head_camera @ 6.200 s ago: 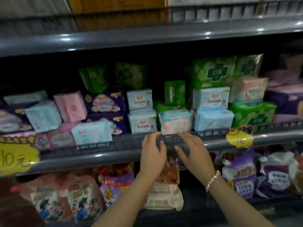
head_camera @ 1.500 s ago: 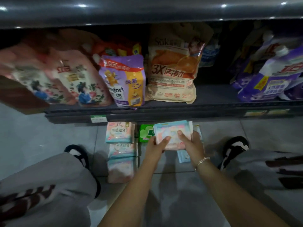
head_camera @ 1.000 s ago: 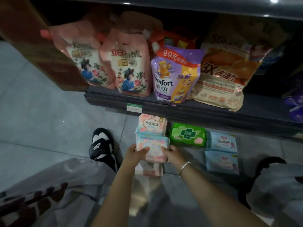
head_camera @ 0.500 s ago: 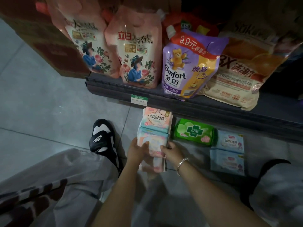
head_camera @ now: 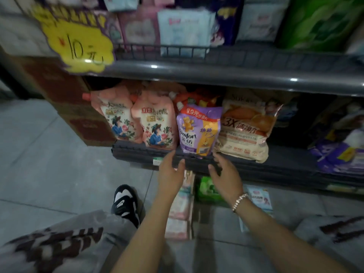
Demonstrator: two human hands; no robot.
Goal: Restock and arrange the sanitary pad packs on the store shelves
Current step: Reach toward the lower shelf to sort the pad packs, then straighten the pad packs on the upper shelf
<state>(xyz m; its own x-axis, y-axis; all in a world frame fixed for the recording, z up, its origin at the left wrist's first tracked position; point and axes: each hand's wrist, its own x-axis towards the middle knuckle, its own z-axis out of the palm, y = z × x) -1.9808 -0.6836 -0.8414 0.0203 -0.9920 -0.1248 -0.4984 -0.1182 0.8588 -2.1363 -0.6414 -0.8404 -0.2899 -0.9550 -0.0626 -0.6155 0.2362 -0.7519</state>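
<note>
Both my hands hover empty in front of the bottom shelf's edge. My left hand (head_camera: pixel 170 174) and my right hand (head_camera: pixel 225 178) have relaxed, spread fingers. Below them on the floor lies a row of pink pad packs (head_camera: pixel 180 207), a green pad pack (head_camera: pixel 208 191) and a pale blue pad pack (head_camera: pixel 259 198). The upper shelf (head_camera: pixel 216 73) holds more pad packs, among them a light blue one (head_camera: pixel 184 32) and a pink one (head_camera: pixel 139 29), behind a wire rail.
Detergent pouches stand on the bottom shelf (head_camera: pixel 246 166): two pink floral ones (head_camera: pixel 155 123), a purple one (head_camera: pixel 197 131) and an orange-beige bag (head_camera: pixel 246 127). A yellow price tag (head_camera: pixel 78 40) hangs at upper left. My knees and a black-and-white shoe (head_camera: pixel 126 203) flank the packs.
My hands let go of the pink pack, left it on the floor row and rose to the bottom shelf's edge. The view tilted up, bringing the upper shelf into sight.
</note>
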